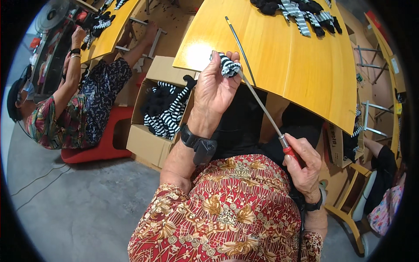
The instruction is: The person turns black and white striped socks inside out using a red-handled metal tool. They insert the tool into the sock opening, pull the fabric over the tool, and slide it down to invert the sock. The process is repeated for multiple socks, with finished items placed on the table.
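My left hand is raised at the table's near edge, its fingers closed around a small black-and-white striped knit tube with a bunched, frilled end. In my right hand, lower and to the right, is the red handle of a long thin metal rod. That rod slants up to the left, and its far end meets the knit tube beside my left fingers. Whether the tip is inside the tube, I cannot tell. A second, dark thin rod lies on the yellow table, just beyond my left hand.
Striped and black knit pieces lie piled at the table's far side. Left of my knees, an open cardboard box holds more of them. Another person sits on a red stool at the left. A wooden chair stands at right.
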The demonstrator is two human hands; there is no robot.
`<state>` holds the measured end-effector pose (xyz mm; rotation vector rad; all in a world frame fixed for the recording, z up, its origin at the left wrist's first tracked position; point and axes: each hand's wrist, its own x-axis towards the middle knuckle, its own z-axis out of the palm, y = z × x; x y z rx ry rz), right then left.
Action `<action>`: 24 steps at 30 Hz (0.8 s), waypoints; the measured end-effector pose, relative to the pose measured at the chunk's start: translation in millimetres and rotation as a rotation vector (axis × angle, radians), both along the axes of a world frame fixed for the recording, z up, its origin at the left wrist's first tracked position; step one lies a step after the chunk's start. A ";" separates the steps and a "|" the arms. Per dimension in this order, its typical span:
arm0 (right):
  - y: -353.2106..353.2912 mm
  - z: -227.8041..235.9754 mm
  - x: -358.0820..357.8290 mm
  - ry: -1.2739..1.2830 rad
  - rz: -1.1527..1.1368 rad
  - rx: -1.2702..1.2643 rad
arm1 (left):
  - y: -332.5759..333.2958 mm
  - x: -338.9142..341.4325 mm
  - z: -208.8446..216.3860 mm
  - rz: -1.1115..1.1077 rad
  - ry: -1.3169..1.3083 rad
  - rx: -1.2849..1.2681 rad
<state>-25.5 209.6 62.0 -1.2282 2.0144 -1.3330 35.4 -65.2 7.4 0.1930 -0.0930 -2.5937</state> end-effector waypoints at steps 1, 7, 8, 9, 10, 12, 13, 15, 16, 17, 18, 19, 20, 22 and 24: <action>0.3 -0.7 0.3 -0.014 0.001 -0.005 | 1.6 -0.1 1.7 0.010 -0.025 -0.007; -0.6 -7.4 -1.3 0.004 0.017 0.008 | 4.9 -4.1 5.9 -0.018 -0.022 0.041; -0.9 -8.2 -1.8 -0.002 0.014 0.010 | 6.6 -5.3 4.2 -0.003 -0.036 0.020; -1.2 -8.1 -2.0 0.001 0.011 0.007 | 9.7 -5.8 2.0 0.013 -0.050 0.000; -2.0 -8.2 -1.6 0.000 0.011 0.003 | 12.6 -5.7 2.5 0.030 -0.067 -0.021; -4.7 -8.4 0.0 -0.017 -0.004 -0.005 | 17.1 -7.1 8.0 0.039 -0.093 -0.096; -5.7 -9.0 0.2 -0.022 -0.011 -0.007 | 20.1 -8.1 11.7 0.047 -0.101 -0.130; -8.2 -11.2 0.9 -0.031 -0.021 -0.010 | 26.2 -9.1 16.9 0.039 -0.099 -0.194; -10.2 -9.9 2.0 -0.021 -0.038 -0.011 | 28.8 -10.8 20.8 0.044 -0.097 -0.201; -12.5 -9.3 3.5 -0.015 -0.051 -0.027 | 30.5 -13.5 23.8 0.049 -0.096 -0.208; -14.8 -9.2 5.3 -0.009 -0.064 -0.042 | 30.4 -16.6 16.5 0.035 0.010 -0.231; -16.1 -8.8 4.0 0.007 -0.075 -0.059 | 36.2 -21.6 22.8 0.072 -0.019 -0.235; -15.3 -9.2 4.5 0.031 -0.082 -0.049 | 39.5 -24.2 29.6 0.084 -0.052 -0.247; -18.1 -9.1 6.4 0.034 -0.103 -0.077 | 48.7 -29.3 42.1 0.111 -0.097 -0.275; -21.1 -7.3 7.4 0.027 -0.127 -0.100 | 49.4 -37.5 45.5 0.106 -0.035 -0.287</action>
